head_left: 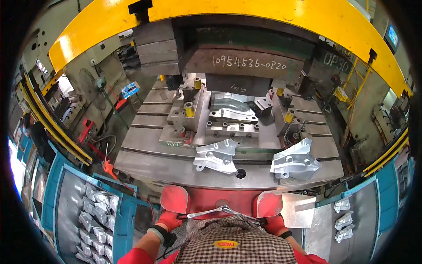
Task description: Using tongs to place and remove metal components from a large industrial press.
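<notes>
My left hand (pixel 170 220), in a red glove, is closed around the black end of a slim silver rod-like tool (pixel 202 214). It sits just below the left red rounded guard (pixel 174 199) of a red control box (pixel 220 198). My right hand (pixel 275 225), also red-gloved, is closed at the black end of a second silver rod (pixel 241 214), below the right guard (pixel 269 204). The rods meet in front of my checked apron (pixel 233 242). The guards partly cover the fingertips. Two formed metal parts, left (pixel 216 156) and right (pixel 295 160), lie on the press bed's near edge.
A formed sheet part (pixel 233 105) sits on the lower die beneath the raised upper die (pixel 237 64). Guide posts (pixel 189 110) flank it. Blue-framed bins hold several parts (pixel 94 220) at left and a few (pixel 344 220) at right. A yellow beam (pixel 263 11) arches overhead.
</notes>
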The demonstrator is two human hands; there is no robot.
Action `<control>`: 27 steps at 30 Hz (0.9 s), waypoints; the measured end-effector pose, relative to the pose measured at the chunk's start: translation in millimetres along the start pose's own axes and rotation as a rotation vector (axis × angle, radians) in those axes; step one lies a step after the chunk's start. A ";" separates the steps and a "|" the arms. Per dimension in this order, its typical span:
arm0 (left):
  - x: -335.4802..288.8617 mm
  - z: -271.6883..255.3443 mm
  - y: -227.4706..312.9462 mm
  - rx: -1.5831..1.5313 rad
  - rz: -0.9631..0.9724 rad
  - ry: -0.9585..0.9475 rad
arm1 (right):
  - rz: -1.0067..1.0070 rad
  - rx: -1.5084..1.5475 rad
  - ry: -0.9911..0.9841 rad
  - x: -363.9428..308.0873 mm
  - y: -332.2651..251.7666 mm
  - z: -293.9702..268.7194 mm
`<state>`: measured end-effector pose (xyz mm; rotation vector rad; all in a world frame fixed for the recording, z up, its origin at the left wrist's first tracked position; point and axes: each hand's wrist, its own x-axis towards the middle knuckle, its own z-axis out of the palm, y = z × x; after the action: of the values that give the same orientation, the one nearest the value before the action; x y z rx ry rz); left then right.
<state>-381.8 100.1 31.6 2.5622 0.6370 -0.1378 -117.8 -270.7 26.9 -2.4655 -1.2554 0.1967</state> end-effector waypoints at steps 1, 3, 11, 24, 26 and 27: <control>-2.6 -1.8 0.6 0.037 -0.028 -0.035 | 0.016 0.024 -0.055 1.4 -4.0 -4.0; -4.5 0.9 -0.3 -0.029 -0.046 -0.014 | 0.051 0.072 -0.166 4.8 -10.4 -15.5; 2.1 3.4 0.0 -0.067 0.136 0.097 | 0.108 0.051 -0.186 1.9 -4.1 -5.8; 1.3 0.8 2.5 -0.098 0.144 0.085 | 0.089 0.072 -0.021 -0.4 -17.6 -17.3; 3.3 -7.1 4.5 -0.161 0.077 -0.092 | 0.150 0.089 -0.173 -7.7 -15.5 -27.3; 5.3 -12.9 2.4 -0.202 0.034 -0.231 | 0.182 0.102 -0.250 -11.7 -17.3 -33.3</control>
<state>-376.2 106.7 42.9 2.3176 0.4929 -0.3352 -128.3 -279.4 63.8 -2.5234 -1.0814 0.6183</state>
